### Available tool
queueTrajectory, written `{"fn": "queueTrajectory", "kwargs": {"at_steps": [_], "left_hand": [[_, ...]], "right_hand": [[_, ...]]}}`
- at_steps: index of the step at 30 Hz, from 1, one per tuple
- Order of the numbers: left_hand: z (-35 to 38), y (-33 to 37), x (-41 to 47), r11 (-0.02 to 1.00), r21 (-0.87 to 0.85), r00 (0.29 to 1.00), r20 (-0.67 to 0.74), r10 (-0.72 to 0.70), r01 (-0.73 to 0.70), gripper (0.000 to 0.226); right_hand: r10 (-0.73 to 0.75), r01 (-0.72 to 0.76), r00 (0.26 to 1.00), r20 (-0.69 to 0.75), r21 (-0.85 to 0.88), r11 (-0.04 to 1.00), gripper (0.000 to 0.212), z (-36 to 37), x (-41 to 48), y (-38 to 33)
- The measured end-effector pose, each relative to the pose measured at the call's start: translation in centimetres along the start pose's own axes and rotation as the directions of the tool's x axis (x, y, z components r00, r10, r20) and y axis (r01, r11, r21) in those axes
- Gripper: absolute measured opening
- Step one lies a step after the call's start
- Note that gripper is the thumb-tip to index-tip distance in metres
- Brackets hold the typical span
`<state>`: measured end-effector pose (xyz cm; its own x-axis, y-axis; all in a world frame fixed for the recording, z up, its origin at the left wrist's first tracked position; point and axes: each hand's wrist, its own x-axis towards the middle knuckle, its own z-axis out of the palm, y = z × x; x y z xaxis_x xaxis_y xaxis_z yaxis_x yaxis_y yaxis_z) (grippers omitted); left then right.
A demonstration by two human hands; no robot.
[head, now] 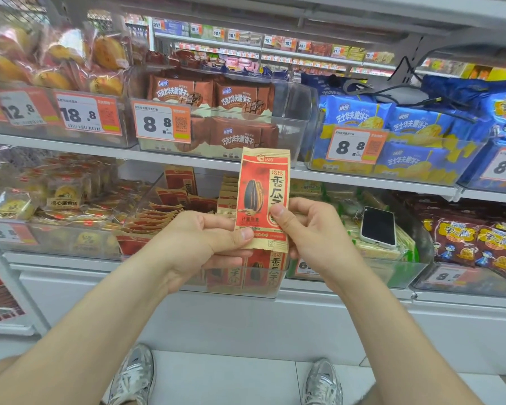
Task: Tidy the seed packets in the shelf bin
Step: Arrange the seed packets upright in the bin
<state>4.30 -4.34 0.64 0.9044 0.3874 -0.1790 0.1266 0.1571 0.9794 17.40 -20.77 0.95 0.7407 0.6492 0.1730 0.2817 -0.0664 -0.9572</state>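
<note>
A red and tan sunflower seed packet (262, 197) stands upright in front of the lower shelf, held by both hands. My left hand (199, 247) pinches its lower left edge with thumb and fingers. My right hand (310, 232) pinches its lower right side, thumb on the front. Behind them a clear plastic shelf bin (240, 287) holds several more seed packets (164, 217), some lying tumbled on the left, some standing on edge at the front.
A phone (378, 226) lies on green packets in the bin to the right. Bins of brown biscuit packs (211, 112) and blue biscuit packs (392, 135) fill the shelf above. Price tags hang along the shelf edges. My shoes show on the floor below.
</note>
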Motion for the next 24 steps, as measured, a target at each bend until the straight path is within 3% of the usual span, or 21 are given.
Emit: {"fn": "queueTrajectory", "kwargs": {"at_steps": [2,4,6,8,9,12,14,16,20,24], "left_hand": [[-0.8,0.2,0.0,0.999,0.054,1.0,-0.019,0.003,-0.002,0.035],[-1.9,0.7,0.1,0.984,0.175,0.997,-0.079,0.016,-0.002,0.026],[-3.2,1.2,0.3,0.929,0.37,0.99,-0.123,0.067,-0.017,0.019],[-4.2,1.4,0.4,0.848,0.527,0.981,-0.13,0.146,-0.057,0.01],[-4.6,1.3,0.5,0.816,0.573,0.971,-0.139,0.192,-0.079,0.007],[-6.0,0.8,1.2,0.688,0.715,0.896,-0.215,0.387,-0.126,0.012],[-7.0,0.6,2.0,0.628,0.766,0.841,-0.243,0.484,-0.14,0.017],[-8.0,0.4,2.8,0.622,0.773,0.834,-0.259,0.487,-0.123,0.029],[-9.8,-0.4,3.9,0.421,0.906,0.896,-0.157,0.415,-0.036,0.037],[-11.3,-1.3,4.3,0.289,0.95,0.959,0.036,0.281,-0.12,0.042]], "right_hand": [[-0.006,0.006,1.0,0.028,0.009,1.0,0.024,0.5,0.1,-0.2],[-0.036,0.036,0.999,0.009,0.001,0.999,0.045,1.0,0.4,-0.2],[-0.096,0.1,0.994,-0.058,0.057,0.993,0.068,1.5,0.7,-0.4],[-0.167,0.178,0.979,-0.118,0.094,0.98,0.076,1.9,0.8,-1.0],[-0.218,0.226,0.967,-0.133,0.046,0.973,0.07,2.0,0.8,-1.3],[-0.32,0.292,0.945,-0.067,-0.265,0.919,0.024,2.7,1.6,-1.6],[-0.395,0.345,0.918,-0.038,-0.419,0.84,0.011,3.7,2.1,-1.3],[-0.518,0.414,0.853,-0.068,-0.516,0.75,0.01,4.8,2.7,-1.1],[-0.725,0.528,0.679,-0.116,-0.609,0.592,0.023,7.0,4.1,-1.2],[-0.773,0.572,0.633,0.036,-0.696,0.435,0.033,9.1,6.7,-0.6]]}}
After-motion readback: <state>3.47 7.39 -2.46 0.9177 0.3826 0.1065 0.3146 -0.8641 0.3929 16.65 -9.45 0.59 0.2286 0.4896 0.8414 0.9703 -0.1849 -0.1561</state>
